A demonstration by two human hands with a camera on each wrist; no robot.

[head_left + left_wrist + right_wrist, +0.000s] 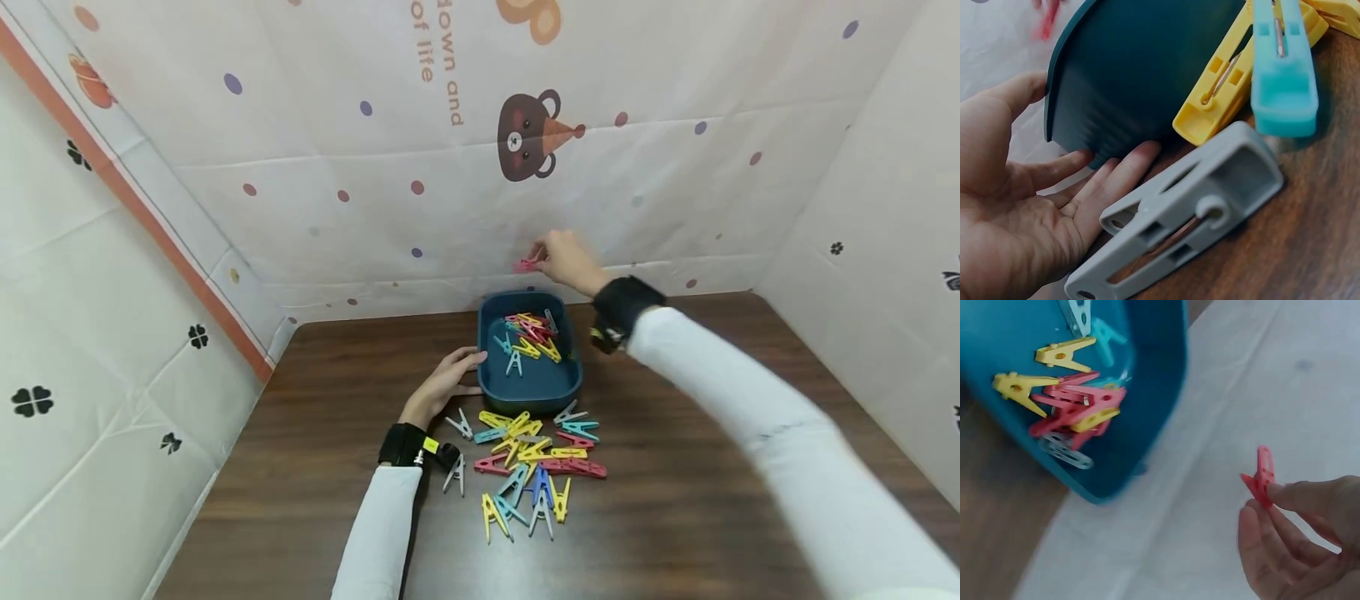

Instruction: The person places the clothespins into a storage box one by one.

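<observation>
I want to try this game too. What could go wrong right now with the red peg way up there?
The right hand pinches the red peg only at its end, past the bin's far rim, so it might slip and land outside. The left hand just rests open against the bin, so a bump could slide it. The loose pile of pegs lies near that sleeve and could scatter.

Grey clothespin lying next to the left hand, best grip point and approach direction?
Probably pinch the grey clothespin across its two long flat sides near the middle, by the spring, coming down from above. It lies flat on the table, free on top, and the left hand, resting open against the blue tray, is right beside it. The yellow clothespin crowds its far end.
</observation>
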